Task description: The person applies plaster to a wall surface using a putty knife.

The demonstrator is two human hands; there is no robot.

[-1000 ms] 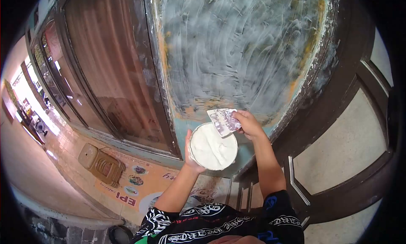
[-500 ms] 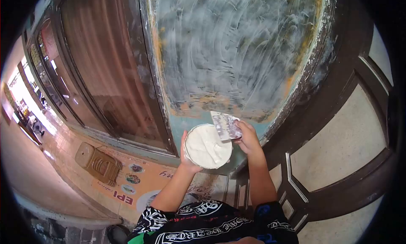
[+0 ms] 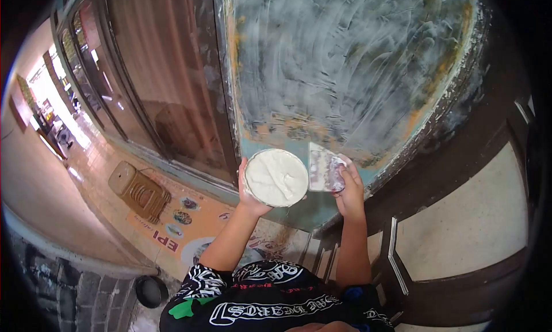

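A round tub of white putty (image 3: 270, 179) rests in my left hand (image 3: 248, 198), with the fingers wrapped round its side. Grooves and a raised ridge mark the putty's surface. Just right of the tub, my right hand (image 3: 351, 195) is closed on a flat putty scraper (image 3: 323, 168), its face smeared with white and purplish residue. The scraper stands upright beside the tub's rim. Behind both hands is a wall panel (image 3: 345, 67) covered in streaky white-grey putty, with orange and teal patches along its edges.
A window with a curtain (image 3: 167, 73) is to the left of the panel, and a dark-framed door (image 3: 460, 199) to the right. Stacked brown plastic stools (image 3: 138, 191) stand on the floor by an orange printed banner (image 3: 149, 225). A dark round container (image 3: 151, 292) sits lower left.
The scraper has moved from over the tub's right rim to the right, apart from it. My left hand and the tub have shifted slightly left and up in view.
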